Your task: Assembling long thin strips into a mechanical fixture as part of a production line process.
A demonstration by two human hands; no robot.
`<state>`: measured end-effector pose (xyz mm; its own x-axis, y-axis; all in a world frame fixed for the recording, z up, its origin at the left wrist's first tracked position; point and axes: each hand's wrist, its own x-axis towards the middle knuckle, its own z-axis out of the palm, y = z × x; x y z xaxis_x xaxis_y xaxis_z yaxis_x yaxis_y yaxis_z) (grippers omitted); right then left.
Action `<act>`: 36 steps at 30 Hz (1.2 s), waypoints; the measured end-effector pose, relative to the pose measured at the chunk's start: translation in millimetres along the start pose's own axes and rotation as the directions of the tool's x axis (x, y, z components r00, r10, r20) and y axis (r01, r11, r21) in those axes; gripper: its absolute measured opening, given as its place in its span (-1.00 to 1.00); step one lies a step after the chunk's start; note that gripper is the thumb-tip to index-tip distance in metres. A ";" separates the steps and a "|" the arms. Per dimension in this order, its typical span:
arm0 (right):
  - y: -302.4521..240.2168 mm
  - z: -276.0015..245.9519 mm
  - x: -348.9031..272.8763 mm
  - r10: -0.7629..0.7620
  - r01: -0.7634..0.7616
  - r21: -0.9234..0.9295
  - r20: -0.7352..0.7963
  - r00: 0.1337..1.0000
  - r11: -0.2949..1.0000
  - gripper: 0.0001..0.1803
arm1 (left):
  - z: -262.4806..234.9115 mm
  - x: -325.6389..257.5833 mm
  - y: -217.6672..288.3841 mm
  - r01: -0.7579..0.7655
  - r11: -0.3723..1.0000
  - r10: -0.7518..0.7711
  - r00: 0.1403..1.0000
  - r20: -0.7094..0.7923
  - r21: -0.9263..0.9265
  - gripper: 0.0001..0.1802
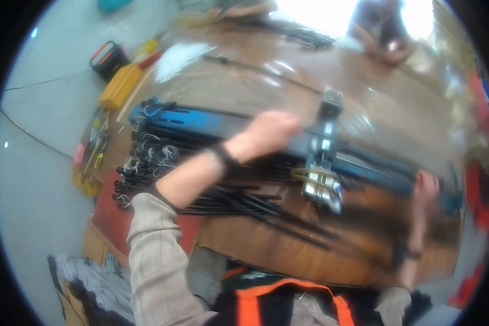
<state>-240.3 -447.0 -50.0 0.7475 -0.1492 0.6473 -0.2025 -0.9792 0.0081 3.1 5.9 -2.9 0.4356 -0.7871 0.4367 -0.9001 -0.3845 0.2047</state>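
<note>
My left hand [271, 130] is closed in a fist around a thin black rod [223, 112], over a long blue metal rail [193, 120]. Just right of that fist, a silver metal fixture [325, 144] stands across the rail. My right hand [426, 186] is curled at the rail's right end; motion blurs it, and what its fingers hold cannot be made out. Under my left forearm lies a bundle of black rods [244, 198], several with white cords [168, 151] at their left ends.
Past the table's left edge are a yellow case [121, 86] and a black-and-red box [108, 58]. A tray of hand tools [96, 136] is at the left. Clear plastic film [182, 61] lies toward the back. Across the table, another person [380, 32] sits, with a further person's arm [244, 10] nearby.
</note>
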 end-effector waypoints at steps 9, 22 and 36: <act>-30.1 -16.6 8.4 0.135 -0.136 0.004 0.083 0.987 0.991 -0.92 | 3.9 -6.5 1.9 0.012 0.998 -0.013 1.000 -0.012 -0.067 -0.76; -148.7 -34.6 -32.8 -0.187 0.171 0.374 0.006 0.982 0.912 -0.67 | 13.8 8.8 20.3 0.125 0.990 -0.125 0.992 0.000 0.059 -0.81; -194.6 -13.3 -25.2 -0.046 -0.017 0.717 0.069 0.997 0.697 -0.73 | 10.8 0.5 13.6 0.104 0.987 -0.104 0.995 -0.007 0.125 -0.85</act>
<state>-228.2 -250.9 -57.8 0.7977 -0.1132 0.5923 0.2992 -0.7785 -0.5517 -8.9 -4.9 -9.3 0.5267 -0.7393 0.4196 -0.8420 -0.5216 0.1380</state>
